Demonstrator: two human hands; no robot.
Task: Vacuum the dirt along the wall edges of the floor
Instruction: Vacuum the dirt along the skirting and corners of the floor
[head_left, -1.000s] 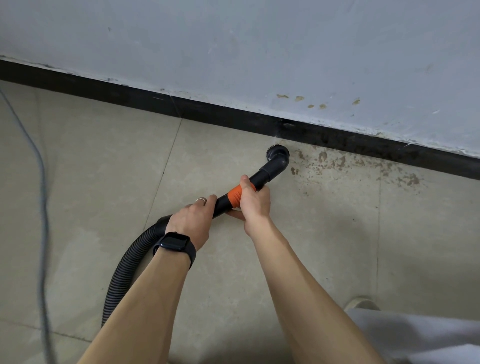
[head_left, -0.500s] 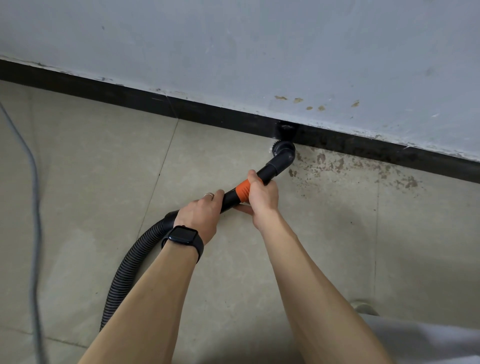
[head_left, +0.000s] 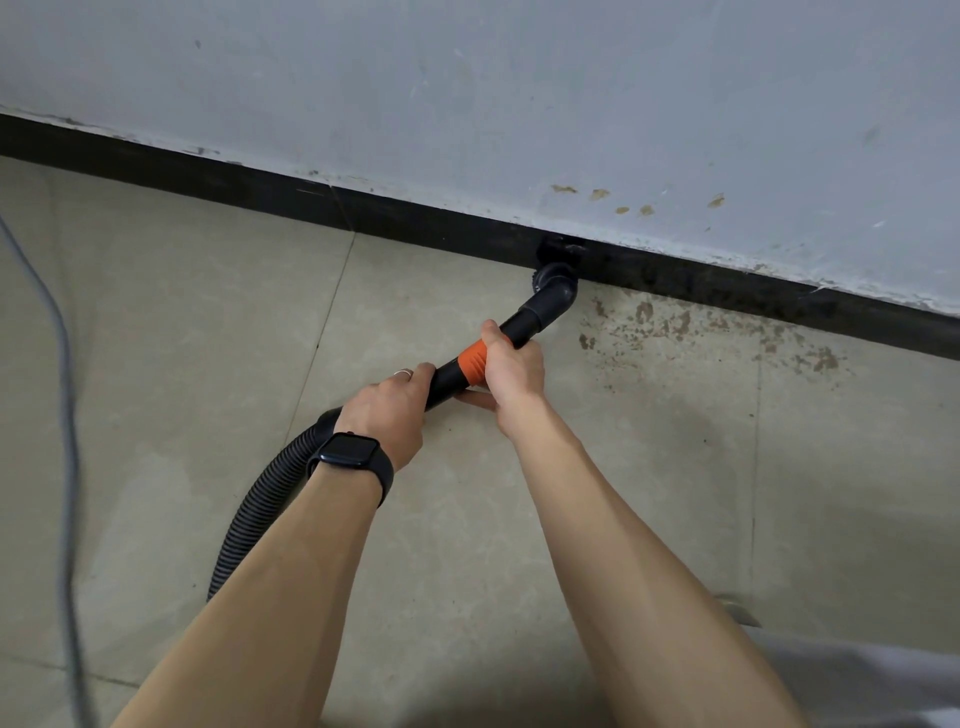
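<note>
Gripping the vacuum wand, left hand and right hand have pushed its nozzle up to the baseboard.

Both hands grip the black vacuum wand: left hand near the ribbed hose, right hand at the orange collar. Brush nozzle touches the black baseboard. Brown dirt lies just right of it.

Black ribbed hose, orange collar, black skirting — brown-speckled beige floor.
</note>
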